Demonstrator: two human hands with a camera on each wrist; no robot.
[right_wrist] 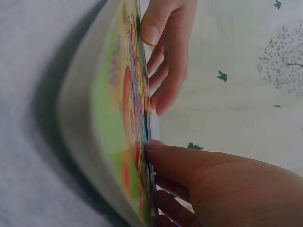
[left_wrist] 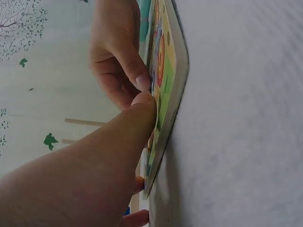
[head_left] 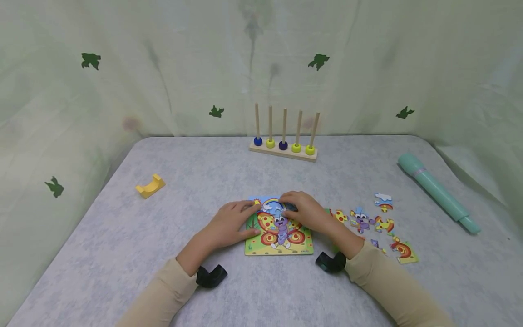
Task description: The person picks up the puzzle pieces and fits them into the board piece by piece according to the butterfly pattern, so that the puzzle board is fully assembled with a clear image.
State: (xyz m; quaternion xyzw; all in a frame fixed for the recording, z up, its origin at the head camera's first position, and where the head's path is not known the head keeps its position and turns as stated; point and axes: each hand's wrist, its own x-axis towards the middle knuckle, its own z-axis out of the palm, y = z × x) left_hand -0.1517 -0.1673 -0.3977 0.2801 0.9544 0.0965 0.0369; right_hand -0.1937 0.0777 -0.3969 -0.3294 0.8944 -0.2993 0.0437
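A butterfly jigsaw puzzle (head_left: 282, 247) in a square board lies at the middle of the table, largely filled with pieces. My left hand (head_left: 230, 225) rests at its left side, thumb on the picture and fingers spread along the upper left edge. Over the upper right part is my right hand (head_left: 308, 211), its fingers bent and its thumb touching the picture near the rainbow. A dark patch shows beneath its fingers; whether a piece is pinched there is hidden. The right wrist view shows the right thumb (right_wrist: 163, 153) on the puzzle's surface.
Loose puzzle pieces (head_left: 361, 220) lie right of the board, partly behind the right forearm. A peg stand (head_left: 282, 153) with blue and yellow beads stands at the back. A teal microphone-like tube (head_left: 439, 193) lies far right, a yellow curved block (head_left: 150, 186) at left.
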